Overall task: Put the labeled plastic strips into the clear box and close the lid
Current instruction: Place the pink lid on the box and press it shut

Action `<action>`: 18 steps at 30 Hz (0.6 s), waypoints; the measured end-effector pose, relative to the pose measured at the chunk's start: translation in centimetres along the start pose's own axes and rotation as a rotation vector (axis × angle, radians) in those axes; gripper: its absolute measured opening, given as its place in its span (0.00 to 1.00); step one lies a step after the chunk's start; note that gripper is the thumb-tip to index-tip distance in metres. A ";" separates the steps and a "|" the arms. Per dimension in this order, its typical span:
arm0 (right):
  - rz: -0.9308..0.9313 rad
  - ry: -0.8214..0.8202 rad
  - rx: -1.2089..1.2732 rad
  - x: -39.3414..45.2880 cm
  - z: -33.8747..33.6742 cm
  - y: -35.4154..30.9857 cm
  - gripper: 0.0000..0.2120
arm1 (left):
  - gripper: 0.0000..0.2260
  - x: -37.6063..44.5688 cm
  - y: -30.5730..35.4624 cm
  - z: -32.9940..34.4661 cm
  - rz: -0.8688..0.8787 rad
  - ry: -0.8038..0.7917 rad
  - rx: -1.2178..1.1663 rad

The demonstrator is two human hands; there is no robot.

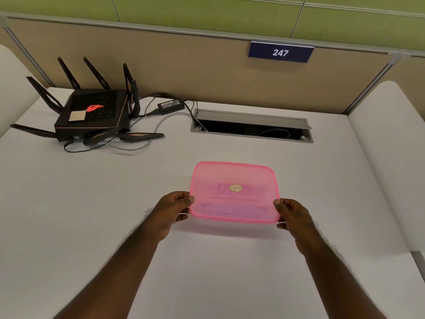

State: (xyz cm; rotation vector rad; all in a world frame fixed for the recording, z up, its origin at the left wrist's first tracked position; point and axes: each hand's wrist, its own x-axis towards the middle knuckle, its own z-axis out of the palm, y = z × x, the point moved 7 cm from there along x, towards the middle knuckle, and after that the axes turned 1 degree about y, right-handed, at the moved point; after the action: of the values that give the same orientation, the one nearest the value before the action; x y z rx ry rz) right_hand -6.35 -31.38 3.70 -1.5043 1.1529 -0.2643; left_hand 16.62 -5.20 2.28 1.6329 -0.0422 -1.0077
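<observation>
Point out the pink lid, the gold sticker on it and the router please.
pink lid (230,173): head view, far part of its top.
gold sticker (236,188): head view, its centre.
router (96,111): head view, top of its black body.

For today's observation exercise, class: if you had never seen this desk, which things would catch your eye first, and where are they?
The bright pink lid at the centre of the white desk stands out first, held at its near corners by the left hand and right hand. Next comes the black router with its spiky antennas and glowing red logo, at the far left. On the partition behind, a dark blue sign reads 247.
</observation>
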 end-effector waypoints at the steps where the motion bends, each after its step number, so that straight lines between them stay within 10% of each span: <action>1: 0.000 -0.007 -0.010 -0.8 0.3 0.3 0.13 | 0.06 -0.6 -0.5 -0.6 -0.002 0.003 0.008; 18: 0.053 0.054 0.032 -9.7 1.9 4.5 0.10 | 0.08 -7.1 -5.8 -4.0 0.019 -0.018 0.088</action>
State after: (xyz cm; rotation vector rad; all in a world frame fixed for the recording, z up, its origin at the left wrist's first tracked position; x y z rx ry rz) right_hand -12.02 -22.14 3.41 -1.4442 1.2246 -0.2875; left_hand 11.96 3.63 1.57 1.7007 -0.1156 -1.0180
